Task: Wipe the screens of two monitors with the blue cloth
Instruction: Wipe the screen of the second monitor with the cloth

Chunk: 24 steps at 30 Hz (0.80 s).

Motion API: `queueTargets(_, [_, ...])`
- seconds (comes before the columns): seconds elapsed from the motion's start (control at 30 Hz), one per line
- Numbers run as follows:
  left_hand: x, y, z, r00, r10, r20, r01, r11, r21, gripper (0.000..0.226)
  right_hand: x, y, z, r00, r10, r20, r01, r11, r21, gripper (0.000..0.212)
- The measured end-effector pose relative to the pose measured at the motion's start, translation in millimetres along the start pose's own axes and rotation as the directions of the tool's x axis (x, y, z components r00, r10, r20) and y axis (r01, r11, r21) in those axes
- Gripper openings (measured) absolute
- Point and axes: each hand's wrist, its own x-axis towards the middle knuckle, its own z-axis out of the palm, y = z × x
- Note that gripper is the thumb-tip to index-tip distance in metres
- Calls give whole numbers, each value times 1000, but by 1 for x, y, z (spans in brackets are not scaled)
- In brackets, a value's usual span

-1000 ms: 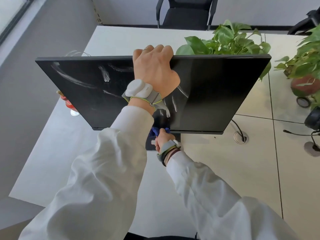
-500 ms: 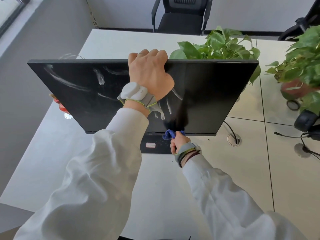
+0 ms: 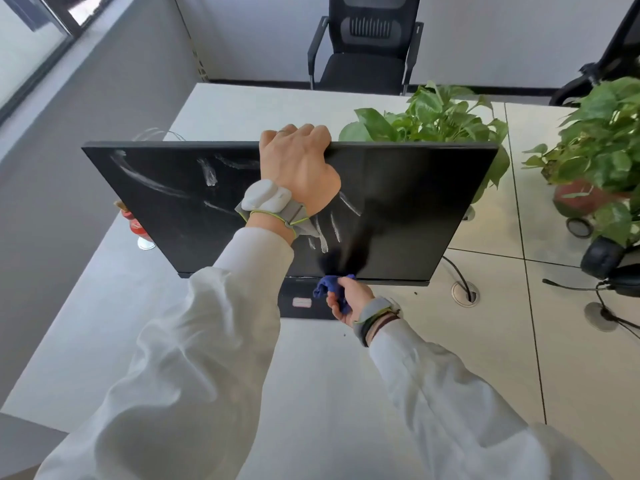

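Pale grey desk tops (image 3: 104, 323) fill the room's near side, with a black office chair (image 3: 367, 46) standing beyond the far edge by the wall. On the desk a black monitor (image 3: 415, 209) stands upright on its dark base (image 3: 294, 308), its screen facing the person. White smears (image 3: 152, 181) streak the left and middle of the screen, while the right part looks dark and plain.

The left hand (image 3: 298, 164) grips the top edge of the monitor near its middle, fingers curled over to the back. The right hand (image 3: 349, 299) is down at the bottom edge, fingers closed around the bunched blue cloth (image 3: 329, 287), which touches the lower bezel just right of the middle. Both arms wear white sleeves and a wrist device.

Behind the monitor's right end a leafy green plant (image 3: 433, 116) rises above the top edge; a second plant (image 3: 606, 140) sits in a reddish pot further right. A small red object (image 3: 136, 226) peeks out at the monitor's left side, perhaps a bottle, but it is mostly hidden. A black headset (image 3: 602, 258) lies at the right edge, and a cable runs into a round desk hole (image 3: 464, 294).
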Motion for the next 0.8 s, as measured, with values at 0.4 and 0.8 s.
queueTargets(0.4, [1,0,-2,1000,-7,24,7,1000,9,18,5,10,-5,993,-108,-49,102,989,-109,20])
queueTargets(0.8, [-1,-3,-1,1000,10,6,-10,1000,-16,16,-27,-13,14,960,-276,-48,269,956,-113,29])
